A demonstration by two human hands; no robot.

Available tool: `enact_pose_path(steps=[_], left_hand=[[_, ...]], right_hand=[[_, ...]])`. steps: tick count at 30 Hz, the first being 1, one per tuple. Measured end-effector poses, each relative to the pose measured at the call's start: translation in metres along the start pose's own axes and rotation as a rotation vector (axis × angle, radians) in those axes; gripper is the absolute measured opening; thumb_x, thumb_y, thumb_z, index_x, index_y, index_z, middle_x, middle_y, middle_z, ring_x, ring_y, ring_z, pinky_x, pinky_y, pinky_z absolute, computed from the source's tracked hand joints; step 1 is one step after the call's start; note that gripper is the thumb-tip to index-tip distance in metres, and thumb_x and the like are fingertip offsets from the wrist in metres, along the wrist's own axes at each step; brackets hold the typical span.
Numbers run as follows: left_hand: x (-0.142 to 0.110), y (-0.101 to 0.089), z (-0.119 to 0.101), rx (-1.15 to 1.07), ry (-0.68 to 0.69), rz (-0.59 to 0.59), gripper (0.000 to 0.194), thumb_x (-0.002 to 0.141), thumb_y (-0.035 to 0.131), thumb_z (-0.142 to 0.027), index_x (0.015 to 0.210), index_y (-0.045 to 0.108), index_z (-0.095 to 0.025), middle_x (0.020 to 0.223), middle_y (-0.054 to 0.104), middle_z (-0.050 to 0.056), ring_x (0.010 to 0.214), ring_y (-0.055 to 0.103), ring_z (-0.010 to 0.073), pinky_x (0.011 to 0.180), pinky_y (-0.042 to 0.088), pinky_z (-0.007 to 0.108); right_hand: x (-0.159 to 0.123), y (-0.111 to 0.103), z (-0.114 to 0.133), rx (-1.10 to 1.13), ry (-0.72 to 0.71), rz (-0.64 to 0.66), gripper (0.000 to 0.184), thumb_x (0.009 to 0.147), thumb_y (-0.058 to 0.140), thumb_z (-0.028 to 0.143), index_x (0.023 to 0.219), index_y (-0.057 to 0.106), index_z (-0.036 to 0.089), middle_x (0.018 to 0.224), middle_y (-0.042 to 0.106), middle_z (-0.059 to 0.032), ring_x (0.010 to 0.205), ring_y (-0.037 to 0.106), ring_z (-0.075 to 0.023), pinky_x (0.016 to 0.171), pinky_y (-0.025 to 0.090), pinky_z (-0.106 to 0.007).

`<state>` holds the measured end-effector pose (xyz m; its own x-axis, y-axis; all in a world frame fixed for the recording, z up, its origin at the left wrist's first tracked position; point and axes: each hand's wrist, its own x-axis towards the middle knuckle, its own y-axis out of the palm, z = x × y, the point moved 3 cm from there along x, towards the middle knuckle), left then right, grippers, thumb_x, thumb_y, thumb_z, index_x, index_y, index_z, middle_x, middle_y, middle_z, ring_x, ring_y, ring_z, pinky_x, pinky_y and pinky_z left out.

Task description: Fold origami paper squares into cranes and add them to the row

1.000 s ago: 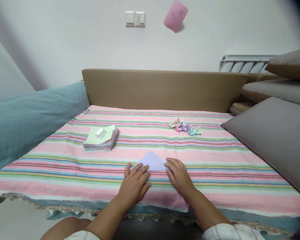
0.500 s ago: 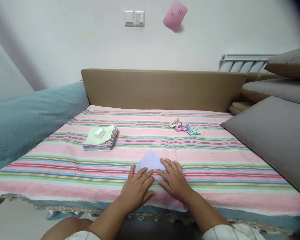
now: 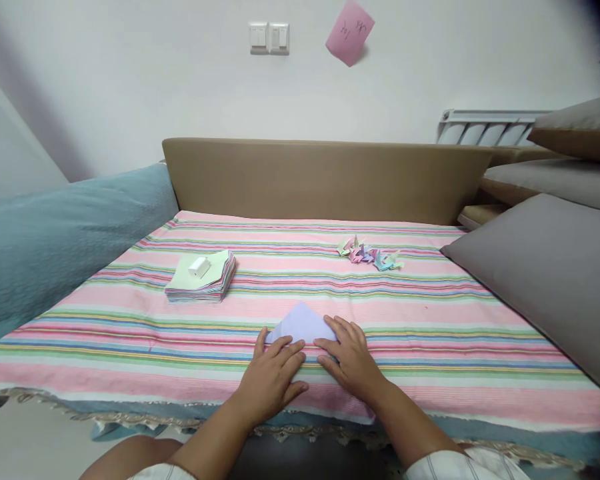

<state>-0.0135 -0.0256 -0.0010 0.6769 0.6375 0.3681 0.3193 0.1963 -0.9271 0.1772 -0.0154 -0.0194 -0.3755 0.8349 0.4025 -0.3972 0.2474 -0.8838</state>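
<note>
A sheet of lavender paper [image 3: 303, 323], folded into a triangle, lies on the striped cloth with its point facing away from me. My left hand [image 3: 274, 372] rests flat with spread fingers on its lower left edge. On the lower right edge lies my right hand [image 3: 350, 353], its fingers also stretched out. Both hands cover parts of the fold along the near side. Farther off to the right sits a cluster of small folded paper cranes [image 3: 365, 253] in pink, purple, blue and green.
To the left stands a stack of coloured paper [image 3: 200, 283] with a small white block [image 3: 199, 267] on top. Grey cushions [image 3: 540, 267] pile up on the right. A blue-covered armrest [image 3: 80, 233] borders the left, and a brown backrest [image 3: 325, 180] the far side.
My hands have slid slightly apart along the paper's near edge, the left one a little leftward and the right one a little rightward. The paper stays almost in place.
</note>
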Motion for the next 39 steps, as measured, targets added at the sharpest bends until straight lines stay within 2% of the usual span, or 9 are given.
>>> enact_pose_path(steps=[6, 13, 17, 22, 28, 30, 33, 36, 39], left_hand=[[-0.006, -0.007, 0.007, -0.01, -0.072, -0.06, 0.028, 0.081, 0.057, -0.042, 0.103, 0.059, -0.026, 0.115, 0.064, 0.006, 0.106, 0.056, 0.0238, 0.108, 0.002, 0.057], [-0.012, -0.019, 0.016, 0.001, -0.137, -0.117, 0.015, 0.082, 0.057, -0.038, 0.085, 0.062, -0.024, 0.103, 0.069, 0.003, 0.092, 0.062, 0.0201, 0.109, 0.002, 0.055], [-0.014, -0.023, 0.022, 0.014, -0.162, -0.141, 0.014, 0.083, 0.056, -0.034, 0.077, 0.063, -0.024, 0.096, 0.071, 0.001, 0.086, 0.064, 0.0179, 0.11, 0.008, 0.052], [-0.015, -0.026, 0.029, 0.019, -0.193, -0.152, 0.014, 0.084, 0.053, -0.032, 0.078, 0.063, -0.024, 0.086, 0.071, -0.001, 0.08, 0.065, 0.0164, 0.109, 0.018, 0.048], [-0.016, -0.026, 0.039, 0.061, -0.242, -0.168, 0.021, 0.086, 0.047, -0.031, 0.074, 0.063, -0.023, 0.074, 0.07, -0.001, 0.069, 0.064, 0.0155, 0.104, 0.027, 0.046], [-0.016, -0.023, 0.044, 0.055, -0.282, -0.172, 0.019, 0.086, 0.049, -0.031, 0.076, 0.063, -0.023, 0.079, 0.071, 0.0, 0.073, 0.064, 0.0169, 0.101, 0.03, 0.046], [-0.016, -0.018, 0.053, 0.034, -0.375, -0.183, 0.016, 0.083, 0.053, -0.034, 0.087, 0.063, -0.023, 0.1, 0.069, 0.004, 0.088, 0.063, 0.0218, 0.092, 0.039, 0.045], [-0.016, -0.014, 0.059, 0.042, -0.418, -0.209, 0.026, 0.081, 0.054, -0.038, 0.1, 0.063, -0.023, 0.114, 0.064, 0.007, 0.097, 0.059, 0.0251, 0.086, 0.042, 0.044], [-0.015, -0.01, 0.06, 0.061, -0.417, -0.214, 0.029, 0.081, 0.054, -0.04, 0.103, 0.064, -0.024, 0.117, 0.062, 0.007, 0.098, 0.058, 0.026, 0.087, 0.041, 0.045]], right_hand=[[0.001, -0.007, -0.008, 0.032, 0.04, -0.015, 0.025, 0.086, 0.05, 0.042, 0.1, 0.067, 0.032, 0.139, 0.042, -0.0061, 0.128, 0.033, -0.0302, 0.101, 0.024, -0.055], [0.002, -0.013, -0.018, 0.046, 0.088, -0.03, 0.021, 0.084, 0.052, 0.039, 0.089, 0.072, 0.032, 0.134, 0.049, -0.0039, 0.124, 0.038, -0.0289, 0.101, 0.024, -0.054], [0.002, -0.017, -0.024, 0.058, 0.116, -0.028, 0.021, 0.084, 0.052, 0.037, 0.082, 0.072, 0.032, 0.131, 0.052, -0.0033, 0.122, 0.042, -0.0283, 0.101, 0.024, -0.055], [0.001, -0.018, -0.032, 0.047, 0.141, -0.008, 0.022, 0.083, 0.052, 0.036, 0.075, 0.072, 0.029, 0.129, 0.053, -0.0036, 0.121, 0.042, -0.0279, 0.1, 0.025, -0.055], [0.0, -0.019, -0.039, 0.055, 0.164, -0.057, 0.025, 0.081, 0.053, 0.036, 0.065, 0.067, 0.024, 0.124, 0.057, -0.0043, 0.117, 0.046, -0.0271, 0.099, 0.027, -0.052], [0.0, -0.017, -0.04, 0.073, 0.176, -0.062, 0.023, 0.081, 0.052, 0.036, 0.067, 0.065, 0.023, 0.119, 0.06, -0.0055, 0.112, 0.05, -0.0256, 0.097, 0.031, -0.049], [0.0, -0.012, -0.042, 0.103, 0.204, -0.066, 0.019, 0.081, 0.054, 0.037, 0.083, 0.065, 0.022, 0.111, 0.064, -0.0067, 0.106, 0.054, -0.024, 0.093, 0.037, -0.045], [0.0, -0.008, -0.044, 0.102, 0.218, -0.067, 0.03, 0.08, 0.055, 0.041, 0.102, 0.064, 0.023, 0.113, 0.063, -0.0071, 0.106, 0.054, -0.0245, 0.092, 0.039, -0.044], [0.0, -0.006, -0.044, 0.095, 0.219, -0.066, 0.033, 0.079, 0.056, 0.042, 0.106, 0.064, 0.024, 0.117, 0.061, -0.0071, 0.107, 0.054, -0.0249, 0.092, 0.039, -0.044]])
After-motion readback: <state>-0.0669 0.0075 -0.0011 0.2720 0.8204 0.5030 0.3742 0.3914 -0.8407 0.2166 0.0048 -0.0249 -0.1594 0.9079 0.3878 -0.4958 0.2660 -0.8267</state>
